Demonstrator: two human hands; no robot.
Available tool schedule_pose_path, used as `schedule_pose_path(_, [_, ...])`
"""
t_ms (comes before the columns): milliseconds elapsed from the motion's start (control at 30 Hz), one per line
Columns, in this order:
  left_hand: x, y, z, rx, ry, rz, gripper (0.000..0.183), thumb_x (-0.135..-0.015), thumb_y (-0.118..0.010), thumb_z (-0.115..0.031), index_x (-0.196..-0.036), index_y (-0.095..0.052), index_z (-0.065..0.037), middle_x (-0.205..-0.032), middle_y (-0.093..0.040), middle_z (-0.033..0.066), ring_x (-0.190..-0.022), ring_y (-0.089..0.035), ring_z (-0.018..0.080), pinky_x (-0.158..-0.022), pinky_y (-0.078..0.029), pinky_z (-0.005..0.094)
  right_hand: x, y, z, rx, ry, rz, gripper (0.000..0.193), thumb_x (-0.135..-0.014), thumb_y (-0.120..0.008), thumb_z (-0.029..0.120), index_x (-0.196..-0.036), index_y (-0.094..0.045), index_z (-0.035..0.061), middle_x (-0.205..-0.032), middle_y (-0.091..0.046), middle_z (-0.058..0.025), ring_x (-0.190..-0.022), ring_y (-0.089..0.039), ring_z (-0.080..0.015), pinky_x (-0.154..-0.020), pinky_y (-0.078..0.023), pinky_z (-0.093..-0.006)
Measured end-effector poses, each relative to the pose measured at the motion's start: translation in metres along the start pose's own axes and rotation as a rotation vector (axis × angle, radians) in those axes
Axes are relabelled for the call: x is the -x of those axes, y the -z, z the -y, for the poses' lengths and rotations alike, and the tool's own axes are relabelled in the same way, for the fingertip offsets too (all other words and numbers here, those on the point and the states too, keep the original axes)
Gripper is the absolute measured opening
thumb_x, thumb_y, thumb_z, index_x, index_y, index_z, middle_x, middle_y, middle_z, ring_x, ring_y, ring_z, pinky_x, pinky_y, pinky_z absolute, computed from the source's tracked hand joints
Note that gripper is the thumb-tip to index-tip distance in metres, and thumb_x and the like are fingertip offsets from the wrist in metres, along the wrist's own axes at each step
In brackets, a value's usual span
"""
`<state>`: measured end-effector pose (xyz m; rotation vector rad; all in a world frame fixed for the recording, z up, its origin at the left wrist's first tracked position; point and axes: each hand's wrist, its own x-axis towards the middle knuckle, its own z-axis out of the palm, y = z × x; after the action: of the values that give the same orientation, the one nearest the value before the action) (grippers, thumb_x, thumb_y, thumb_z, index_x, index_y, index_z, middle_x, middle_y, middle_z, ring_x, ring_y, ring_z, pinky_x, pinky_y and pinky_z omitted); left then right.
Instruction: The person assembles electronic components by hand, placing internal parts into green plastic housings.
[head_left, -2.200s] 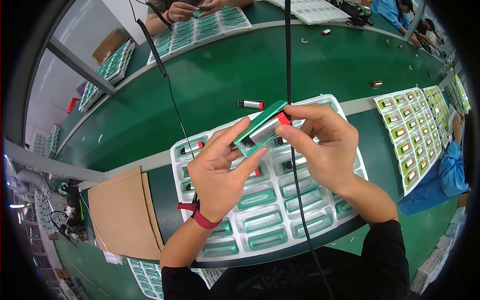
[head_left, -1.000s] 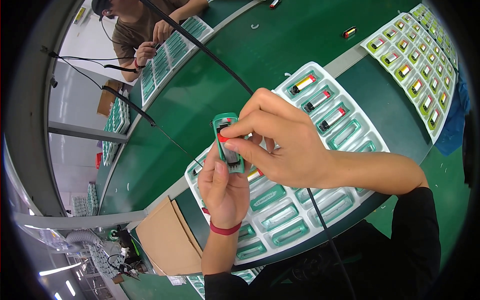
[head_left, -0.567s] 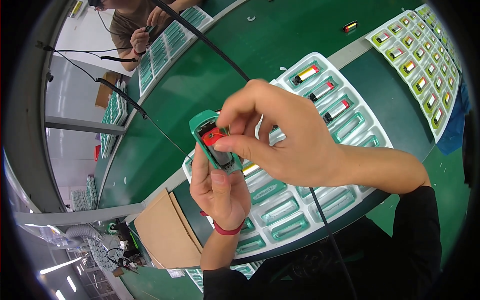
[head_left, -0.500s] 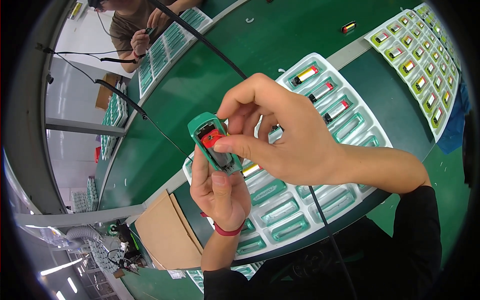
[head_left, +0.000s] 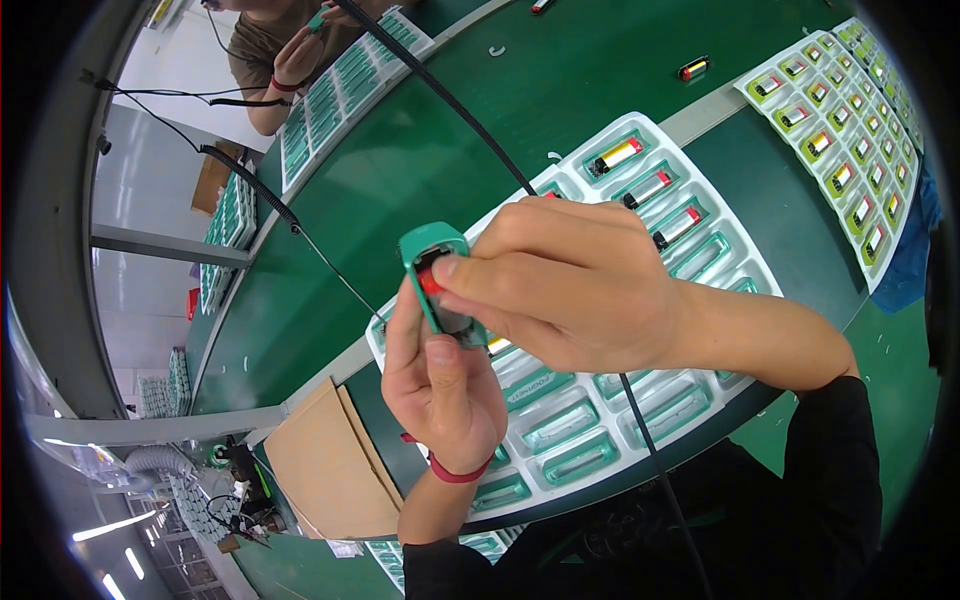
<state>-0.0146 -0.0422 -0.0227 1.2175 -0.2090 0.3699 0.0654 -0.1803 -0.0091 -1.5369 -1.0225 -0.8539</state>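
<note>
My left hand [head_left: 440, 395] holds a green plastic casing [head_left: 432, 239] tilted upright, its open side facing my right hand. Inside the casing are a red part [head_left: 431, 282] and a grey piece below it. Fingers of my right hand [head_left: 580, 280] are closed together, their tips pressed on the red part and hiding much of it. Beneath both hands lies a white tray [head_left: 718, 207] of long slots. Some slots hold battery cells with red ends, such as a yellow one [head_left: 617, 155]; others hold green casings.
A second tray [head_left: 800, 130] of cells stands at the right. Two loose cells, one here [head_left: 693, 68], lie on the green table [head_left: 440, 150]. A black cable [head_left: 440, 105] crosses above it. Brown cardboard [head_left: 325, 465] lies at left. Across the table a person holds a green piece.
My right hand's fingers have drawn together and moved over the red part, covering more of it. The casing has shifted slightly right. The person opposite has raised their hands.
</note>
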Motion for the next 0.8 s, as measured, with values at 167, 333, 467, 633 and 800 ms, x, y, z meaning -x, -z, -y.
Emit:
schedule_pose_path(167, [-0.001, 0.002, 0.006, -0.09, -0.006, -0.002, 0.052, -0.097, -0.051, -0.015, -0.14, -0.033, 0.009, -0.139, -0.045, 0.0185, -0.127, -0.046, 0.0252, -0.107, -0.035, 0.0392, -0.006, 0.003, -0.005, -0.016, -0.103, 0.092, 0.024, -0.069, -0.076, 0.002, -0.091, -0.067, 0.0017, -0.068, -0.058, -0.0071, -0.057, -0.057, -0.0202, -0.048, -0.043, -0.0268])
schedule_pose_path(333, [-0.007, -0.002, -0.001, -0.111, -0.043, 0.002, 0.052, -0.097, -0.05, -0.017, -0.14, -0.033, 0.009, -0.138, -0.045, 0.02, -0.124, -0.049, 0.0278, -0.105, -0.038, 0.0405, -0.01, 0.0, 0.003, -0.174, -0.239, -0.075, 0.026, -0.073, -0.077, 0.003, -0.096, -0.064, 0.0025, -0.071, -0.057, -0.0047, -0.058, -0.058, -0.0114, -0.048, -0.045, -0.0216])
schedule_pose_path(467, [-0.009, -0.011, -0.007, -0.042, -0.022, 0.044, 0.051, -0.098, -0.047, -0.023, -0.137, -0.037, 0.009, -0.132, -0.05, 0.0218, -0.115, -0.057, 0.0328, -0.099, -0.044, 0.042, -0.019, 0.012, 0.011, -0.262, -0.44, -0.018, 0.029, -0.075, -0.073, 0.01, -0.098, -0.057, 0.006, -0.083, -0.055, -0.0081, -0.064, -0.062, -0.0187, -0.051, -0.048, -0.0295])
schedule_pose_path(633, [-0.02, -0.002, -0.011, -0.155, -0.026, 0.081, 0.048, -0.093, -0.055, -0.009, -0.134, -0.039, 0.01, -0.13, -0.051, 0.0217, -0.114, -0.056, 0.0274, -0.097, -0.046, 0.0391, -0.026, 0.028, -0.003, -0.285, -0.425, 0.265, 0.031, -0.075, -0.07, 0.007, -0.101, -0.055, -0.001, -0.09, -0.059, -0.0124, -0.065, -0.062, -0.0249, -0.057, -0.049, -0.0353])
schedule_pose_path(800, [-0.017, 0.01, -0.033, -0.376, 0.07, 0.028, 0.045, -0.081, -0.06, 0.016, -0.125, -0.049, 0.012, -0.117, -0.058, 0.0169, -0.104, -0.058, 0.0183, -0.084, -0.049, 0.0272, -0.025, 0.034, -0.004, -0.367, -0.48, 0.355, 0.04, -0.075, -0.074, 0.004, -0.111, -0.057, 0.0036, -0.095, -0.058, -0.0084, -0.075, -0.061, -0.014, -0.053, -0.051, -0.0223])
